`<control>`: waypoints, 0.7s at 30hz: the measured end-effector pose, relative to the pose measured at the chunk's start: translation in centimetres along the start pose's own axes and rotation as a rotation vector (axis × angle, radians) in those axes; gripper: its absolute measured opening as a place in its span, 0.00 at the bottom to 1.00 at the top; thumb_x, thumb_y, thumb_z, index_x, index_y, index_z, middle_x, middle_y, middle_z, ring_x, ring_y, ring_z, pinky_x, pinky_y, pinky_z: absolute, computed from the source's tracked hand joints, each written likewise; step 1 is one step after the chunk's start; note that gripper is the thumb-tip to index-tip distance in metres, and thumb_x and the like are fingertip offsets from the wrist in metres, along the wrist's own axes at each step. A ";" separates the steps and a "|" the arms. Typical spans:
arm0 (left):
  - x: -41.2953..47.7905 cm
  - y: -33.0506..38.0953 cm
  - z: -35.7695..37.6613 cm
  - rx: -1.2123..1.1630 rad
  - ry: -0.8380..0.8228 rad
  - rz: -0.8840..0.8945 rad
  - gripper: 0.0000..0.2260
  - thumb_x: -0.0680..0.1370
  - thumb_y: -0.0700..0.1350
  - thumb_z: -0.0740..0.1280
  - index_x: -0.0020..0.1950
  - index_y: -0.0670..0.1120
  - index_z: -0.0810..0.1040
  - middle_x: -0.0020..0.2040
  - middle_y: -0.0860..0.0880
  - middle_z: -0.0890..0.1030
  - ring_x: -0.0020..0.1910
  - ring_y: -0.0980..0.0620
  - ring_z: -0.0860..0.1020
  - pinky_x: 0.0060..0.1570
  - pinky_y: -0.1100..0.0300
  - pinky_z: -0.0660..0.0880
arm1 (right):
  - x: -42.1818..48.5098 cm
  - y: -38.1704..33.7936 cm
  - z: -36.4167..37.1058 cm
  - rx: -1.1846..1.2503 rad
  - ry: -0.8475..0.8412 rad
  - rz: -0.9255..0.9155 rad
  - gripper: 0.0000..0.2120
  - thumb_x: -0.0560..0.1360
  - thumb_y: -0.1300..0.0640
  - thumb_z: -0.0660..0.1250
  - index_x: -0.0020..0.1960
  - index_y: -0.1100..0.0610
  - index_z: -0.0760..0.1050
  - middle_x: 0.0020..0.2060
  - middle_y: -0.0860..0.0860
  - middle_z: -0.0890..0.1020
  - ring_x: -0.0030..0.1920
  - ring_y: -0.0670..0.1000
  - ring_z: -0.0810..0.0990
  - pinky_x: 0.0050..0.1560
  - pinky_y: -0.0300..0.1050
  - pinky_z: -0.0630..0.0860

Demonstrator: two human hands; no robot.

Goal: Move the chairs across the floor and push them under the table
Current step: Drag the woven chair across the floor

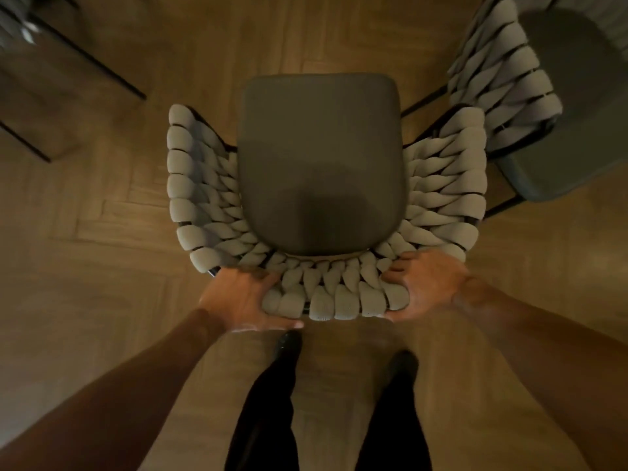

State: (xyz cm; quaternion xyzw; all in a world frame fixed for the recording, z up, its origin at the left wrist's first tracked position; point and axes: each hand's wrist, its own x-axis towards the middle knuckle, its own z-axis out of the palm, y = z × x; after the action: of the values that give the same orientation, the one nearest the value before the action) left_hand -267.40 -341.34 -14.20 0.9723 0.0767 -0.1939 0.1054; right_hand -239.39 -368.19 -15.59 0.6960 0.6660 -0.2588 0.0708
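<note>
Chair (319,164) with a woven back stands on the open wooden floor (85,266), left hand (238,300) and right hand (424,287) each gripping its backrest rim, so it looks mid-move, not yet pushed in, and a second chair (503,83) just beside it waits too.

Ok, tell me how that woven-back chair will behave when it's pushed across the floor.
The woven-back chair probably slides easily: the wooden floor looks smooth. Its padded weave likely gives under the left hand and right hand. Pushed high, it may tip forward.
</note>
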 end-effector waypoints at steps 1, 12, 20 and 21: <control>-0.1 0.8 0.2 -0.012 0.018 -0.027 0.45 0.66 0.88 0.51 0.64 0.57 0.80 0.52 0.56 0.86 0.47 0.52 0.83 0.45 0.59 0.72 | 0.0 0.7 -0.1 -0.016 -0.022 -0.019 0.48 0.67 0.11 0.42 0.59 0.43 0.82 0.49 0.41 0.85 0.53 0.49 0.81 0.51 0.48 0.80; 0.7 7.6 -0.4 0.027 -0.056 -0.286 0.47 0.64 0.90 0.45 0.59 0.58 0.81 0.44 0.56 0.83 0.41 0.52 0.80 0.48 0.55 0.77 | -0.3 3.9 -1.2 -0.105 0.005 -0.157 0.49 0.67 0.11 0.43 0.54 0.47 0.83 0.43 0.44 0.84 0.42 0.51 0.82 0.44 0.48 0.80; 5.0 3.5 -2.0 -0.014 -0.122 -0.311 0.48 0.65 0.89 0.42 0.67 0.61 0.77 0.36 0.58 0.79 0.35 0.56 0.78 0.43 0.56 0.79 | 7.8 10.3 -6.7 -0.213 -0.044 -0.309 0.49 0.66 0.10 0.42 0.58 0.44 0.82 0.47 0.43 0.84 0.46 0.51 0.81 0.49 0.51 0.80; 5.8 2.3 -2.5 -0.013 -0.106 -0.315 0.47 0.66 0.89 0.42 0.66 0.61 0.77 0.35 0.58 0.78 0.34 0.56 0.77 0.42 0.56 0.79 | 9.6 11.0 -7.9 -0.229 -0.028 -0.327 0.49 0.65 0.10 0.42 0.57 0.43 0.82 0.47 0.43 0.84 0.47 0.51 0.81 0.49 0.51 0.79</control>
State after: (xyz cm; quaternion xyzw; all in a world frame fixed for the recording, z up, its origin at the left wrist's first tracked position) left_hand -260.81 -342.38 -13.85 0.9360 0.2237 -0.2585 0.0838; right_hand -226.86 -357.25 -15.86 0.5622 0.7942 -0.1991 0.1160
